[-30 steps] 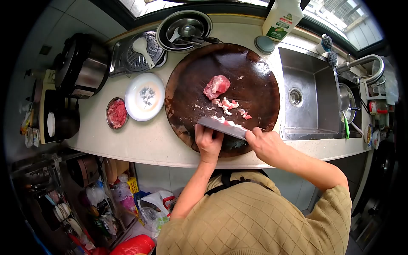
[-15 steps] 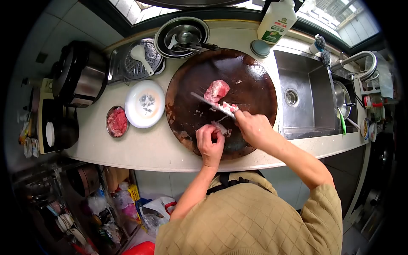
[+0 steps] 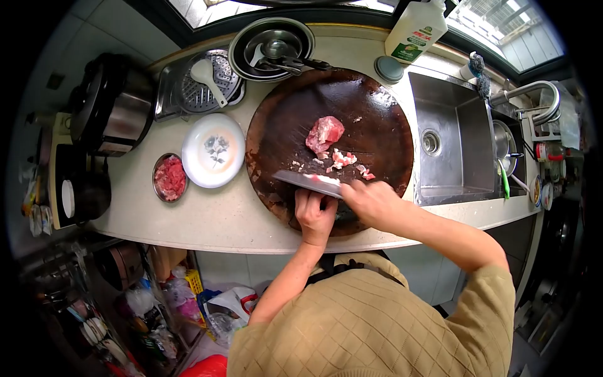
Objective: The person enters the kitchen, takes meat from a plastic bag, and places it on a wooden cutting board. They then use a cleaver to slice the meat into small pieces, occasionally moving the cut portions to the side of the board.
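My right hand (image 3: 370, 202) grips a kitchen knife (image 3: 308, 183), its broad blade slanting left across the near part of the round chopping board (image 3: 276, 125). Whitish and red scraps cling along the blade's upper edge. Just below the blade, my left hand (image 3: 314, 217) is closed with curled fingers over a piece of meat, mostly hidden by the blade and fingers. A larger pink chunk of meat (image 3: 325, 133) lies beyond the knife. Chopped bits of meat (image 3: 341, 160) are scattered between that chunk and the blade.
Left of the board stand a white flowered plate (image 3: 221, 151) and a small bowl of minced meat (image 3: 170, 179). Nested metal bowls (image 3: 242, 34) with utensils sit behind. A sink (image 3: 440, 163) lies to the right, with a white bottle (image 3: 414, 31) and a jar lid (image 3: 389, 69) near it.
The knife has moved toward me, from beside the meat chunk to over my left hand. Chopped bits now lie free on the board. My left hand stays near the board's front edge.
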`<state>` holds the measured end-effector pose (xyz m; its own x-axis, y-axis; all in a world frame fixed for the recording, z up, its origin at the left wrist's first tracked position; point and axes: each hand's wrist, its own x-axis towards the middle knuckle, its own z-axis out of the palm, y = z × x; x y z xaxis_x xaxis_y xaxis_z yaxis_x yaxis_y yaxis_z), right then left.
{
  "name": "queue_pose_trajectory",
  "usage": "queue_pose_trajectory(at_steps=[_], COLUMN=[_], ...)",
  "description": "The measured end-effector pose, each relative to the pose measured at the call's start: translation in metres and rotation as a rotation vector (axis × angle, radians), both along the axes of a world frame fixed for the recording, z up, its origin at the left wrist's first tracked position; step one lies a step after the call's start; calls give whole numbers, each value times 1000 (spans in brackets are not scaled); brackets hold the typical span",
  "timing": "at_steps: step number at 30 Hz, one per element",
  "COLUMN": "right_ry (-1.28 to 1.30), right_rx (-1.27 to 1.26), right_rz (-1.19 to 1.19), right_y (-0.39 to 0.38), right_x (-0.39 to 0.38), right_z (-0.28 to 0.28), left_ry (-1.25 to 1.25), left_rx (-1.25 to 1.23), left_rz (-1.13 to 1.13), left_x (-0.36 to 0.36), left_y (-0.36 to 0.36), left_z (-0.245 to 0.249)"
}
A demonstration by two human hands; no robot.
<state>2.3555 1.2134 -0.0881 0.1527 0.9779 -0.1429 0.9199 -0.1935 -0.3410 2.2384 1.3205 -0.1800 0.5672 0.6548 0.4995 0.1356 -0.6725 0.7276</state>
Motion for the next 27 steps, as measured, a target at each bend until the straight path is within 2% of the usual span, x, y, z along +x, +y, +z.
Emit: queue_pose_trajectory(at_steps=[1,4,7,8,13,18,21,23,27], right_ry=[-7,61,144,94,139,158,160,76,76], right_rx=[-31,176,171,263,4,-157,-76,55,73], right_rz=[-19,16,-173,-182,-191,-274,-256,-190,-251], right_y=[19,59,61,52,1,-40,-29,2,19], right_x=[-4,-2,13,11,-6,-20,-18,-13,-12], right_z=[-5,-12,-17,-18,23,22,13,0,-12], left_ry=[6,31,16,8,-6,2,34,56,33], left_rx=[-17,-72,-35,-38,-53,-82,-77,-63,-40], left_rz=[-8,-35,-21,-25,-10,-42,-45,-21,-9], left_x=[0,-5,-5,-4,-4,-2,-2,-1,-2], left_y=[0,-3,-3,-2,-3,-1,0,-2,-4], left_z=[1,3,-2,-2,-4,2,1,0,-1])
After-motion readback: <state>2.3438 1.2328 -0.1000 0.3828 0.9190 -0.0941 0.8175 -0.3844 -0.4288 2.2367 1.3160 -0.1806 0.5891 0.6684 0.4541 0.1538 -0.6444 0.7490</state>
